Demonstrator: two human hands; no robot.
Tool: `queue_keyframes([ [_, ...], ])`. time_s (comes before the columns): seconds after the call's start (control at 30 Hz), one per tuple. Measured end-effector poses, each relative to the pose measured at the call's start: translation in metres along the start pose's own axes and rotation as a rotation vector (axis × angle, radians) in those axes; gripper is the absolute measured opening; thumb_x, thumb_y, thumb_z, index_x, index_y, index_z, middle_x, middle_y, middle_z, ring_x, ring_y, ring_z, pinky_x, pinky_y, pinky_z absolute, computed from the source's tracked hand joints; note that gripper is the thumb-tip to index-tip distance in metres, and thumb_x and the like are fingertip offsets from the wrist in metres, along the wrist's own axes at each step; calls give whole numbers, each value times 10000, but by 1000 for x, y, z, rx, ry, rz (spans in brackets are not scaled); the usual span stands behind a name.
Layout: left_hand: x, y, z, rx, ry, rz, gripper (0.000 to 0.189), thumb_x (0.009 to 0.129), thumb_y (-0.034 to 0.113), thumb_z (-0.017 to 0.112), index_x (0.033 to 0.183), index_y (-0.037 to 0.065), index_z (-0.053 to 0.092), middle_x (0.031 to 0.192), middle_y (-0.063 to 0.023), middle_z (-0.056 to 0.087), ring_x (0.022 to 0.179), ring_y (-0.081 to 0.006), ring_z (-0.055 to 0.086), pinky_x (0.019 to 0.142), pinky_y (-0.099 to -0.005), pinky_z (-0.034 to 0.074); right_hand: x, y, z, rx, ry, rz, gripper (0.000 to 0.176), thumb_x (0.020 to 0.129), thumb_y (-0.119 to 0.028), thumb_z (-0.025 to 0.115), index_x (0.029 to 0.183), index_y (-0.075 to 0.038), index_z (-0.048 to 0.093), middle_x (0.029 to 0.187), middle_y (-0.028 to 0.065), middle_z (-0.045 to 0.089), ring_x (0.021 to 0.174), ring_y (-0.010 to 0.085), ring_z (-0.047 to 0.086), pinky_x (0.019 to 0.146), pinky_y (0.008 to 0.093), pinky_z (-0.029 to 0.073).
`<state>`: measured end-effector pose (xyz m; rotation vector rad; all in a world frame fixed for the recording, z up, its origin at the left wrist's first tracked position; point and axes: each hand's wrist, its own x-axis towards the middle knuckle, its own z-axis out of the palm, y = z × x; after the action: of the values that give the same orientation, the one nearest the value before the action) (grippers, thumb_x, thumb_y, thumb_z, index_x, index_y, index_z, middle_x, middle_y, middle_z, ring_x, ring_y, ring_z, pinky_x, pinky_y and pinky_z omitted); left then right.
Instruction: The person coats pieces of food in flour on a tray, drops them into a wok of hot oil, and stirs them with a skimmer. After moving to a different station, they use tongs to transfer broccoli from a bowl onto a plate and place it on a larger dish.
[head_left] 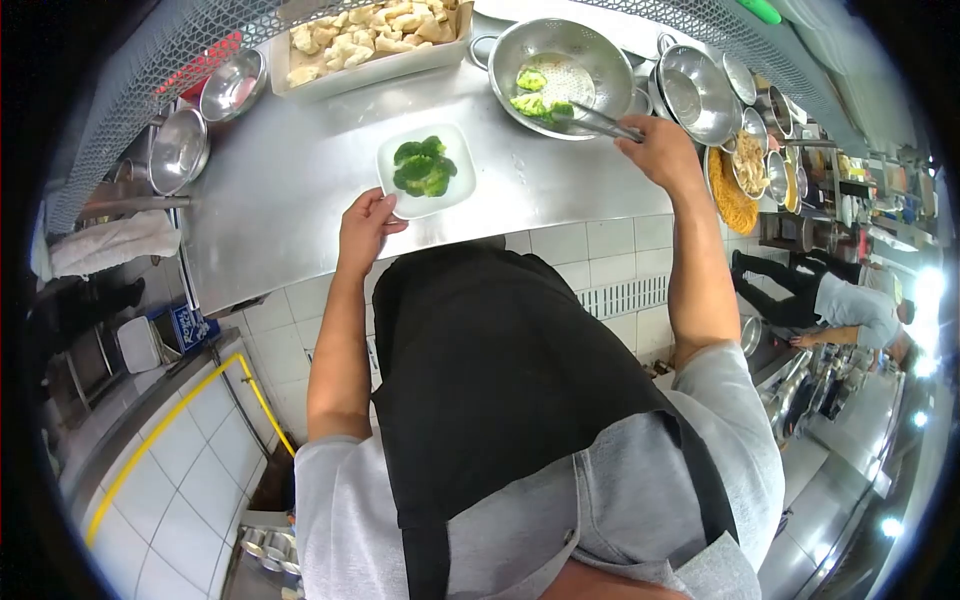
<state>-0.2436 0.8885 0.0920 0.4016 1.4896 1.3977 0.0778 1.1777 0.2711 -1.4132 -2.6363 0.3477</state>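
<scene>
With fingers closed on its near left corner, my left hand [368, 229] holds a white square dish [462, 190] at the steel counter's front edge. Green broccoli florets [424, 167] are piled in the middle of the dish. My right hand [660, 152] grips metal tongs [605, 122], whose tips reach into a steel colander [603, 62]. A few more broccoli pieces [532, 104] lie inside the colander, close by the tong tips.
A tray of pale chunks [372, 38] stands at the back of the steel counter [290, 190]. Metal bowls [180, 150] sit at the left end. More bowls and pans [697, 92] crowd the right, near an orange cloth-like heap [732, 195]. Another person [845, 305] stands far right.
</scene>
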Motion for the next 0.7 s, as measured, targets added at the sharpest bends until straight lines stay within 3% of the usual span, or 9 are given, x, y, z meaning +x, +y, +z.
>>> queue_keyframes([
  [0.07,0,-2,-1,-47,-9,-5,340,992,183,637,1207,-77,596,946,-117,701,779,-161,689,739,-310,624,5,-2,7,-166,-144,34,367,831,-291,757,1159,-125,740,976,175,738,882,363,704,805,433,554],
  [0.2,-1,-4,-2,-48,-1,6,341,992,183,637,1210,-76,596,967,-120,703,789,-158,690,732,-304,622,-7,2,3,-61,-118,59,363,836,-295,759,1140,-96,747,901,183,735,805,329,705,758,405,546],
  [0.27,-5,1,2,-15,18,4,364,987,215,638,1196,-81,602,982,-124,678,807,-181,689,758,-312,625,-20,8,-3,318,-97,122,361,851,-281,765,1138,-63,747,802,144,716,699,219,670,679,345,515],
  [0.3,-7,4,3,-17,28,1,364,987,215,638,1196,-81,602,982,-124,678,807,-181,689,758,-312,625,-28,3,-8,450,-146,182,347,872,-255,766,1143,-38,745,742,64,679,655,110,597,616,286,466],
  [0.47,-1,-3,-3,-70,-1,-6,339,987,186,648,1210,-65,600,943,-97,687,787,-153,682,715,-294,616,-46,-69,12,661,-346,169,296,895,-235,757,1113,-34,756,714,14,658,632,81,570,583,250,445],
  [0.53,-1,-3,-5,-54,2,1,340,989,191,645,1213,-61,601,945,-97,688,791,-157,684,719,-294,614,-46,-89,40,735,-544,167,279,894,-226,754,1075,-13,756,687,20,647,564,75,530,524,247,415],
  [0.57,-2,-2,-5,-21,-16,5,375,992,218,636,1220,-75,586,981,-118,680,824,-178,685,752,-308,612,-41,-92,58,732,-542,167,279,894,-226,754,1075,-13,756,687,20,647,564,75,530,524,247,415],
  [0.63,-3,-1,-2,10,-41,6,411,996,246,628,1227,-89,571,1017,-140,673,858,-199,686,784,-321,611,-29,-89,94,861,-797,263,260,893,-221,751,1033,-3,753,650,16,625,493,62,476,459,241,362],
  [0.7,-4,-1,-3,18,-38,24,408,1001,250,622,1227,-86,574,1019,-139,676,857,-196,687,781,-317,610,-29,-86,105,894,-782,301,245,896,-220,745,1016,-7,752,634,13,612,470,59,452,441,239,338],
])
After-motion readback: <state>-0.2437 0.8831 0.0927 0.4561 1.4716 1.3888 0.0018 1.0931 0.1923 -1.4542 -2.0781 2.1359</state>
